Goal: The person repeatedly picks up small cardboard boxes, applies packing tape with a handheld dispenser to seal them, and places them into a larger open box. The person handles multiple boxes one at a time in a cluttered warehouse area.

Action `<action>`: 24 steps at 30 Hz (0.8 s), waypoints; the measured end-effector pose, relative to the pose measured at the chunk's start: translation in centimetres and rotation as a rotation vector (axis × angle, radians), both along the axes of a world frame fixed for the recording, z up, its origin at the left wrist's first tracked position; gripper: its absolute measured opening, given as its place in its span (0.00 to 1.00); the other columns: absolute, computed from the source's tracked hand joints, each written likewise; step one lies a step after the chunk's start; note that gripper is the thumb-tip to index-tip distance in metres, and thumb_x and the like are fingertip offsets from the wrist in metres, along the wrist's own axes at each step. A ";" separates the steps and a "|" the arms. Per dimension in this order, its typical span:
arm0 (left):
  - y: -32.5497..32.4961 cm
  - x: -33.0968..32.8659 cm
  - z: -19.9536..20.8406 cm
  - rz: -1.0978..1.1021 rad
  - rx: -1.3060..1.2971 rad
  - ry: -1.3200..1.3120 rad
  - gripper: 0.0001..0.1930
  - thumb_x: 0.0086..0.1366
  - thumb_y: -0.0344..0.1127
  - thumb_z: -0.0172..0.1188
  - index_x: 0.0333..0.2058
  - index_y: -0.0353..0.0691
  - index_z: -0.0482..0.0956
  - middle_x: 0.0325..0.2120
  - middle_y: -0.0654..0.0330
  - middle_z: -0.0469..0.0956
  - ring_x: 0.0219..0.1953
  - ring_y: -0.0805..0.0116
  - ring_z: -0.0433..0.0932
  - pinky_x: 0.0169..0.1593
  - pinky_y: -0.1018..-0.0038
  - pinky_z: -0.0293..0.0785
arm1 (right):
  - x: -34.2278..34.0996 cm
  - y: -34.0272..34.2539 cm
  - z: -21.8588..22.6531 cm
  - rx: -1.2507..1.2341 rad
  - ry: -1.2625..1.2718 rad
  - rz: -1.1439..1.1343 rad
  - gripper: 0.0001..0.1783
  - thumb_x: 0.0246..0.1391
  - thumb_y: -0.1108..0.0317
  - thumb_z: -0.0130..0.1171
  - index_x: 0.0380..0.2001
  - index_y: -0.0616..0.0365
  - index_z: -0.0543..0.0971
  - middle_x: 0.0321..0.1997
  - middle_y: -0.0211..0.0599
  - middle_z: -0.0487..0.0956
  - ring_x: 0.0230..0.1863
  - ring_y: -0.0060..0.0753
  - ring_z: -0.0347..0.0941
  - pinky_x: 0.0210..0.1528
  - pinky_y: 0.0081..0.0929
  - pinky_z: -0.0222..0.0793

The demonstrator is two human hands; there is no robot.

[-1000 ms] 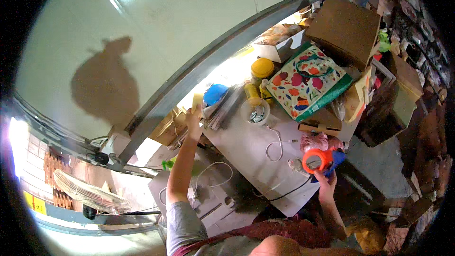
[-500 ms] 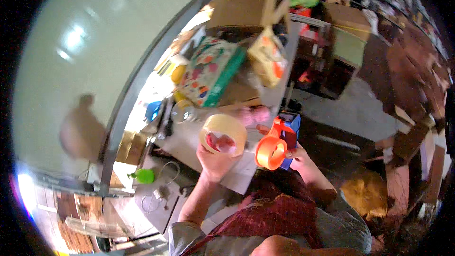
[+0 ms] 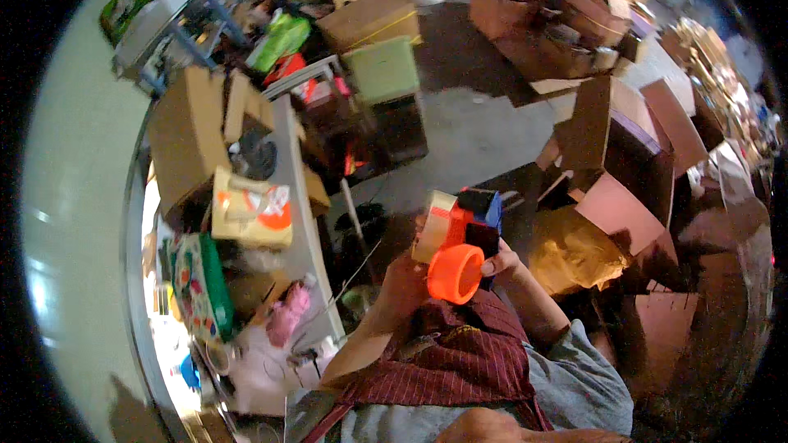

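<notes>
In front of my apron I hold a tape dispenser with an orange ring-shaped hub (image 3: 456, 274). My right hand (image 3: 503, 261) is closed on its right side, next to a blue and black boxy part (image 3: 490, 212); I cannot tell whether that part belongs to the dispenser. My left hand (image 3: 402, 280), blurred and in shadow, grips a wide roll of pale yellow packing tape (image 3: 435, 228). The roll is up against the dispenser's left side; whether it is seated on anything is hidden. Some of my left fingers are out of sight behind the roll.
At left, a narrow table (image 3: 305, 197) bears a cardboard box (image 3: 187, 131), a yellow bag (image 3: 250, 212), a green-and-white bag (image 3: 197, 287) and a pink item (image 3: 289, 313). Open cartons (image 3: 616, 127) crowd the right, near a brown-yellow crumpled bag (image 3: 574, 250). A green bin (image 3: 382, 70) stands ahead.
My view has swung right, away from the table toward the cartons. The tape roll in my left hand, apart from the dispenser before, has come against it and turned edge-on.
</notes>
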State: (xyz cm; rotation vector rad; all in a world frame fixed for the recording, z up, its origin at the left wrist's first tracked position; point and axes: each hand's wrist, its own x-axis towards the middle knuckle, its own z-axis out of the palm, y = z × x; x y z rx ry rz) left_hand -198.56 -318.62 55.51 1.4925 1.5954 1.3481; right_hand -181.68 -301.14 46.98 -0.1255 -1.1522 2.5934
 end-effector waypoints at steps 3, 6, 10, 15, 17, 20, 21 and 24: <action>2.5 -5.4 -5.5 0.045 -0.187 -0.620 0.19 0.69 0.42 0.62 0.54 0.43 0.75 0.48 0.61 0.78 0.46 0.67 0.79 0.47 0.70 0.80 | -1.4 3.4 0.1 -0.087 0.108 -0.052 0.58 0.33 0.74 0.69 0.73 0.58 0.57 0.72 0.38 0.66 0.71 0.40 0.63 0.72 0.42 0.58; 9.1 -9.0 -4.2 0.100 -0.059 -0.474 0.18 0.67 0.37 0.64 0.53 0.42 0.74 0.47 0.60 0.77 0.46 0.69 0.78 0.46 0.71 0.79 | -3.2 7.1 0.3 -0.158 0.204 -0.081 0.58 0.33 0.74 0.68 0.73 0.58 0.57 0.72 0.38 0.65 0.71 0.40 0.63 0.71 0.41 0.59; 18.2 -13.5 1.7 0.087 -0.024 -0.107 0.18 0.66 0.36 0.66 0.52 0.40 0.74 0.40 0.60 0.81 0.38 0.70 0.81 0.43 0.71 0.79 | -8.4 11.2 3.9 -0.061 0.169 -0.157 0.57 0.32 0.69 0.69 0.71 0.59 0.60 0.70 0.39 0.68 0.70 0.40 0.65 0.71 0.40 0.59; 28.3 -18.7 4.7 0.044 -0.312 0.027 0.10 0.66 0.36 0.63 0.43 0.40 0.79 0.34 0.52 0.83 0.35 0.57 0.84 0.41 0.65 0.79 | -12.0 16.7 1.1 0.171 -0.157 -0.385 0.46 0.31 0.58 0.68 0.60 0.63 0.72 0.59 0.39 0.78 0.61 0.37 0.74 0.66 0.35 0.64; 31.2 -20.5 4.8 0.034 -0.187 0.107 0.08 0.67 0.36 0.61 0.40 0.40 0.79 0.34 0.50 0.82 0.35 0.52 0.84 0.40 0.62 0.79 | -14.1 18.9 3.2 0.163 -0.168 -0.399 0.42 0.31 0.60 0.67 0.56 0.64 0.76 0.56 0.38 0.80 0.58 0.35 0.75 0.63 0.34 0.67; 36.0 -22.2 4.0 -0.004 -0.141 0.152 0.06 0.68 0.34 0.58 0.39 0.38 0.78 0.33 0.47 0.81 0.36 0.46 0.82 0.40 0.59 0.78 | -15.8 21.8 4.8 0.130 -0.294 -0.481 0.42 0.26 0.61 0.64 0.52 0.66 0.77 0.53 0.38 0.80 0.56 0.34 0.74 0.59 0.32 0.68; 37.8 -22.5 3.5 -0.017 -0.152 0.155 0.06 0.68 0.34 0.57 0.39 0.38 0.77 0.33 0.47 0.81 0.36 0.45 0.82 0.40 0.59 0.78 | -16.2 23.0 4.8 0.110 -0.294 -0.512 0.43 0.25 0.61 0.64 0.53 0.67 0.76 0.53 0.38 0.80 0.56 0.34 0.74 0.60 0.31 0.68; 43.3 -22.8 2.0 -0.050 -0.190 0.106 0.05 0.69 0.32 0.54 0.39 0.38 0.76 0.33 0.45 0.80 0.36 0.41 0.80 0.40 0.56 0.76 | -17.8 27.2 5.5 0.003 -0.223 -0.685 0.48 0.24 0.61 0.62 0.57 0.70 0.72 0.57 0.42 0.78 0.59 0.38 0.72 0.63 0.32 0.66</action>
